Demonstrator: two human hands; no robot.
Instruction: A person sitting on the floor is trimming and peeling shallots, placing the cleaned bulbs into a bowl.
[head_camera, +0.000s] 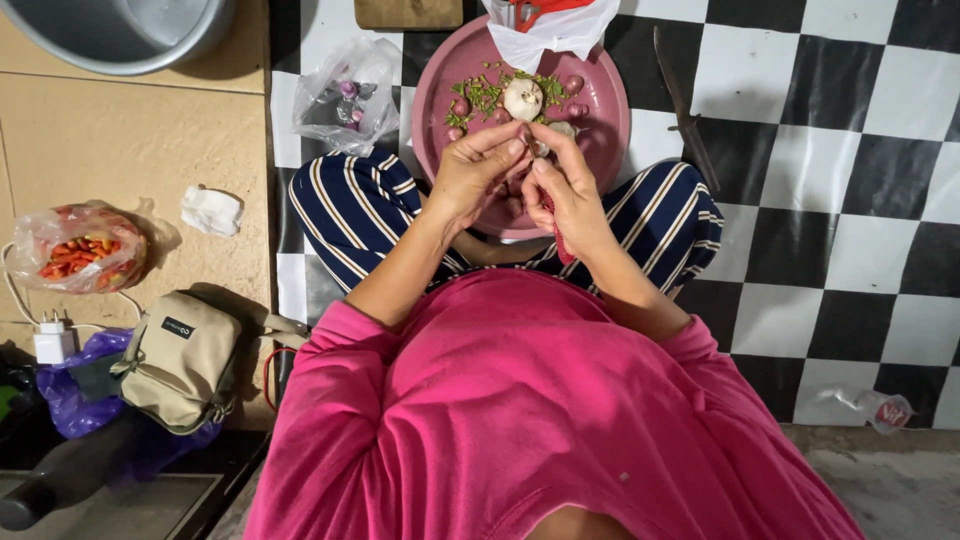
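My left hand (478, 170) and my right hand (565, 190) meet over the near rim of a round pink plate (600, 120) on the floor. Both pinch a small pale piece, likely a shallot or garlic clove (540, 148), between the fingertips. A red handle (558, 245) sticks out below my right palm; its blade is hidden. On the plate lie a whole garlic bulb (523, 98), a few small reddish shallots (576, 84) and green chopped bits (485, 95). I sit cross-legged in striped trousers and a pink top.
A clear bag with shallots (345, 95) lies left of the plate, a white plastic bag (560, 30) at its far edge, a dark knife (685, 105) to its right. At left: a bag of red chillies (80, 250), a beige pouch (185, 355), a metal basin (120, 30).
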